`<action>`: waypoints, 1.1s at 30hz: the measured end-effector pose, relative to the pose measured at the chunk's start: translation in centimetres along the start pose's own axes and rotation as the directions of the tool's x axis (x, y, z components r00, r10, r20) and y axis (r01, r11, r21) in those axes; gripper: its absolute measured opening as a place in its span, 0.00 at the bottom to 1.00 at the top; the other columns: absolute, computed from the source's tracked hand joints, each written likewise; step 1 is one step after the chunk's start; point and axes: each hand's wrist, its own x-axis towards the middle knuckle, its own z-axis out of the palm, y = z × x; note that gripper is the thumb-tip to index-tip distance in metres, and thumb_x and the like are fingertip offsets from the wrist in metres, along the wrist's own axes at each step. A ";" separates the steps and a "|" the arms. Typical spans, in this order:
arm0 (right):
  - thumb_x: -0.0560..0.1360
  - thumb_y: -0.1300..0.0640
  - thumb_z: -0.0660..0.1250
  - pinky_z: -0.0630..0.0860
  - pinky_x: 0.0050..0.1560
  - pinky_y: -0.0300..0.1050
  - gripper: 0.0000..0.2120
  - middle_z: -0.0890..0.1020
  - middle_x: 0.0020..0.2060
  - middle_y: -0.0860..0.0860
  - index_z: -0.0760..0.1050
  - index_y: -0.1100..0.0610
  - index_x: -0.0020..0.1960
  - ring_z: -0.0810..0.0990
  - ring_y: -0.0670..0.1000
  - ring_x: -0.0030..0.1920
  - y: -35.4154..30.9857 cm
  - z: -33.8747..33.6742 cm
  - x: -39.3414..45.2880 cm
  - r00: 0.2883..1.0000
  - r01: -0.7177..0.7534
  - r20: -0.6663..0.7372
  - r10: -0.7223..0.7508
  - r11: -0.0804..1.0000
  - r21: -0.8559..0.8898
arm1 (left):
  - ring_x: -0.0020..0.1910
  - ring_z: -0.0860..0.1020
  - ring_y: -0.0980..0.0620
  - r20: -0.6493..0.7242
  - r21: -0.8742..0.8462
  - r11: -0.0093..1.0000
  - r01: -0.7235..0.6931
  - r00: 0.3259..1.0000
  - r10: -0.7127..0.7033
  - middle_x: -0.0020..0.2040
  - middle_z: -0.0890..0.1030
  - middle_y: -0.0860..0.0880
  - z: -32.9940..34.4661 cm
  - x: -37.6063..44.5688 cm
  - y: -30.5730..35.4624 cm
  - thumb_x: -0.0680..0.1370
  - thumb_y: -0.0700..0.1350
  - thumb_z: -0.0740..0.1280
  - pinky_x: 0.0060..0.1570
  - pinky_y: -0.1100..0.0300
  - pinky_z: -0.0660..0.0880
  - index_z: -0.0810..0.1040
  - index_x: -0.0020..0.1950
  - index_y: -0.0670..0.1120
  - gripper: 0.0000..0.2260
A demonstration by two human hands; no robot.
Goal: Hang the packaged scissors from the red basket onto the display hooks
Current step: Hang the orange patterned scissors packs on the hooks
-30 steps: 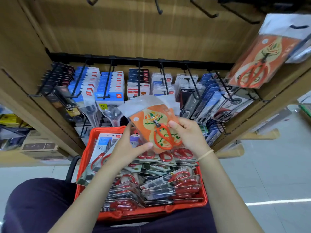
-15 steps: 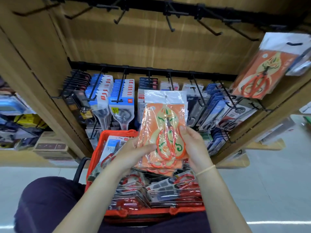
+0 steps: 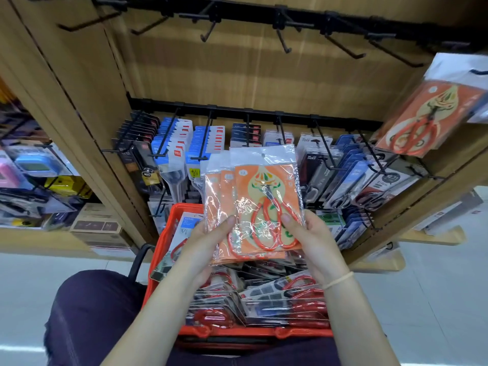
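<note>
Shop aisle; red basket (image 3: 161, 249) holds packaged scissors (image 3: 285, 305).

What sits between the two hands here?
In the head view, the fanned orange scissors packs span the gap, left hand and right hand gripping opposite edges.

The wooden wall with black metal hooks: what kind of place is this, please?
Most likely a stationery shop aisle: black metal display hooks, rows of hanging packaged goods, and a red plastic basket full of packaged scissors.
</note>
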 end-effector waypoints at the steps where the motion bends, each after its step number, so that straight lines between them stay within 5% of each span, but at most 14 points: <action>1: 0.77 0.52 0.71 0.82 0.45 0.50 0.15 0.87 0.50 0.52 0.77 0.56 0.61 0.86 0.54 0.48 0.0 -0.2 0.0 1.000 0.002 0.014 -0.002 1.000 0.003 | 0.77 0.67 0.44 -0.026 -0.010 1.000 -0.015 1.000 0.014 0.78 0.70 0.51 -0.6 0.5 -0.2 0.56 0.65 0.85 0.75 0.33 0.60 0.62 0.81 0.54 0.58; 7: 0.73 0.46 0.72 0.79 0.59 0.46 0.20 0.86 0.55 0.44 0.78 0.48 0.63 0.84 0.47 0.56 -0.1 0.0 -0.6 0.988 0.039 0.152 -0.019 0.991 -0.132 | 0.73 0.73 0.43 -0.047 -0.175 0.984 -0.032 0.999 0.024 0.72 0.78 0.48 -1.7 1.3 0.0 0.57 0.59 0.87 0.74 0.37 0.66 0.65 0.80 0.50 0.56; 11: 0.70 0.43 0.74 0.77 0.61 0.48 0.22 0.86 0.53 0.43 0.78 0.48 0.62 0.83 0.48 0.58 -0.1 0.6 -0.5 0.980 0.072 0.195 -0.031 0.976 -0.206 | 0.65 0.81 0.42 0.075 -0.144 0.989 0.025 0.997 -0.015 0.61 0.85 0.44 -0.1 0.2 1.1 0.64 0.49 0.84 0.70 0.40 0.71 0.78 0.69 0.44 0.35; 15: 0.69 0.45 0.75 0.80 0.59 0.49 0.18 0.87 0.50 0.46 0.80 0.50 0.57 0.85 0.49 0.53 -1.1 0.2 -0.6 0.969 0.074 0.248 -0.002 0.957 -0.281 | 0.66 0.76 0.48 0.045 0.025 0.998 0.061 0.997 -0.062 0.59 0.83 0.51 0.2 0.1 1.5 0.62 0.50 0.85 0.72 0.38 0.65 0.76 0.69 0.46 0.38; 17: 0.68 0.38 0.73 0.80 0.60 0.52 0.20 0.87 0.49 0.45 0.81 0.50 0.54 0.85 0.48 0.52 -2.1 -0.2 -0.5 0.969 0.110 0.245 -0.019 0.925 -0.363 | 0.65 0.79 0.43 0.058 0.099 0.993 0.059 0.996 -0.065 0.61 0.84 0.45 0.3 0.0 2.0 0.61 0.50 0.86 0.72 0.34 0.65 0.73 0.72 0.43 0.44; 20: 0.67 0.28 0.70 0.79 0.60 0.60 0.29 0.87 0.48 0.49 0.81 0.51 0.52 0.86 0.53 0.51 -3.9 -0.8 -0.3 0.988 0.157 0.048 -0.150 0.950 -0.269 | 0.55 0.85 0.42 0.114 0.161 0.987 0.006 0.993 -0.025 0.54 0.87 0.44 1.5 -0.4 2.7 0.64 0.46 0.83 0.66 0.39 0.74 0.75 0.67 0.45 0.34; 23: 0.69 0.38 0.73 0.81 0.56 0.53 0.20 0.87 0.49 0.46 0.81 0.50 0.55 0.86 0.49 0.51 -6.1 -1.2 0.0 0.965 0.225 -0.124 -0.230 0.973 -0.049 | 0.54 0.83 0.41 0.216 0.261 0.965 -0.032 0.976 -0.026 0.54 0.86 0.43 4.1 -0.4 3.5 0.63 0.44 0.84 0.65 0.44 0.72 0.78 0.60 0.47 0.28; 26: 0.73 0.52 0.76 0.79 0.57 0.47 0.14 0.87 0.51 0.45 0.81 0.52 0.58 0.85 0.45 0.53 -8.1 -2.3 0.0 0.916 0.323 -0.244 -0.318 0.946 -0.019 | 0.39 0.83 0.47 0.271 0.360 0.931 -0.053 0.961 -0.051 0.43 0.86 0.45 7.3 0.9 4.3 0.68 0.38 0.81 0.43 0.58 0.79 0.80 0.51 0.45 0.16; 27: 0.74 0.54 0.76 0.80 0.58 0.48 0.13 0.87 0.51 0.46 0.82 0.53 0.58 0.85 0.46 0.53 -8.7 -3.0 0.0 0.896 0.350 -0.284 -0.342 0.936 -0.021 | 0.33 0.82 0.49 0.289 0.369 0.927 -0.068 0.956 -0.045 0.41 0.85 0.45 8.6 1.3 4.6 0.67 0.40 0.82 0.35 0.62 0.78 0.81 0.49 0.45 0.15; 29: 0.75 0.56 0.75 0.79 0.62 0.56 0.12 0.87 0.52 0.48 0.82 0.53 0.57 0.85 0.50 0.56 -9.5 -4.9 -0.1 0.860 0.399 -0.336 -0.385 0.916 -0.030 | 0.36 0.81 0.46 0.322 0.396 0.915 -0.077 0.945 -0.060 0.44 0.83 0.39 11.5 1.6 5.3 0.60 0.53 0.85 0.41 0.54 0.82 0.83 0.48 0.44 0.23; 31: 0.74 0.53 0.76 0.77 0.63 0.61 0.13 0.86 0.54 0.49 0.82 0.52 0.57 0.84 0.53 0.57 -10.4 -6.9 -0.2 0.838 0.427 -0.353 -0.416 0.903 -0.048 | 0.30 0.81 0.48 0.323 0.416 0.905 -0.089 0.945 -0.055 0.36 0.81 0.39 14.3 1.8 6.0 0.66 0.63 0.78 0.36 0.54 0.81 0.80 0.44 0.42 0.25; 33: 0.74 0.51 0.76 0.77 0.64 0.63 0.16 0.86 0.56 0.50 0.82 0.53 0.60 0.84 0.53 0.59 -11.2 -8.7 -0.3 0.830 0.439 -0.356 -0.430 0.896 -0.059 | 0.22 0.78 0.55 0.346 0.431 0.893 -0.127 0.937 -0.034 0.26 0.79 0.46 16.8 2.0 6.2 0.75 0.62 0.67 0.27 0.60 0.75 0.80 0.47 0.44 0.21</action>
